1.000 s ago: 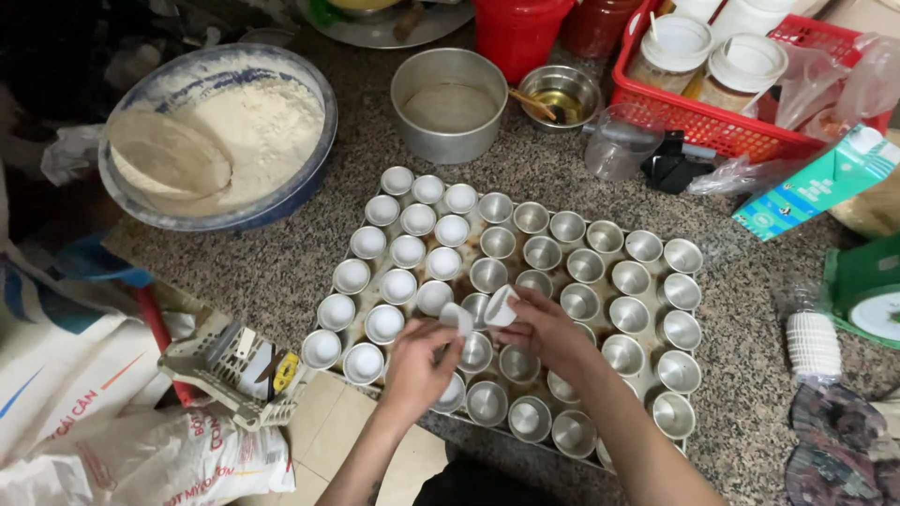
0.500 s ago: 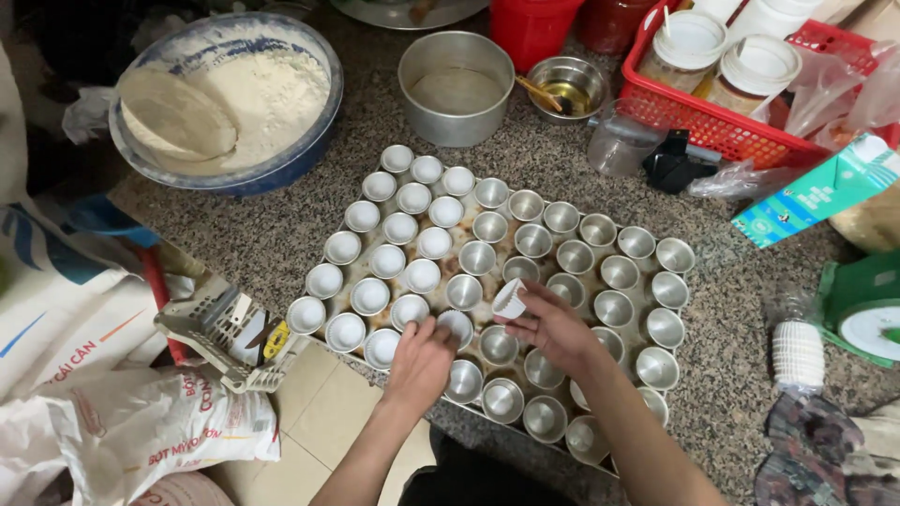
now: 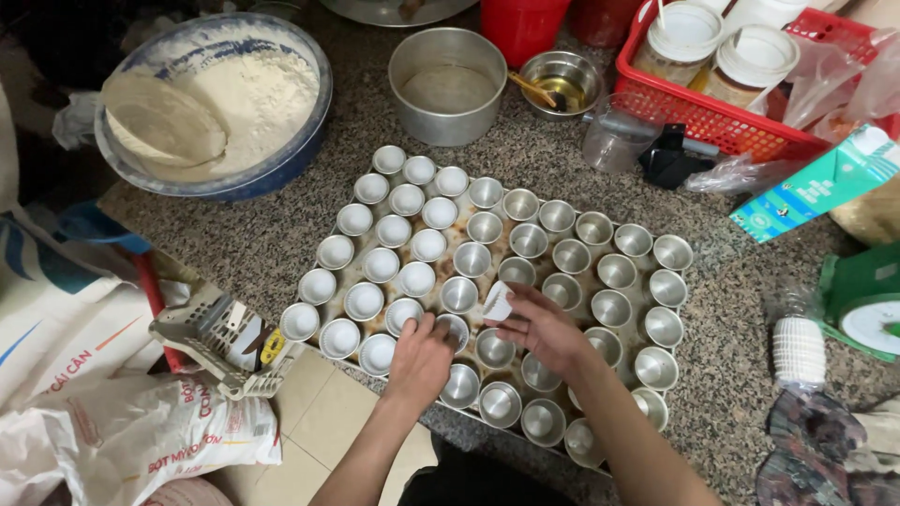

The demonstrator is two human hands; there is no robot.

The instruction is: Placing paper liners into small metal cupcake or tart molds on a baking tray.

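- The right hand pinches a white paper liner between thumb and fingertips, just above the metal cups near the tray's middle.
- The left hand rests with fingers curled on an unlined cup; its grip is loose, holding nothing.
- Cups on the tray's left already carry white liners.
- A flour bowl sits on the table, well apart.
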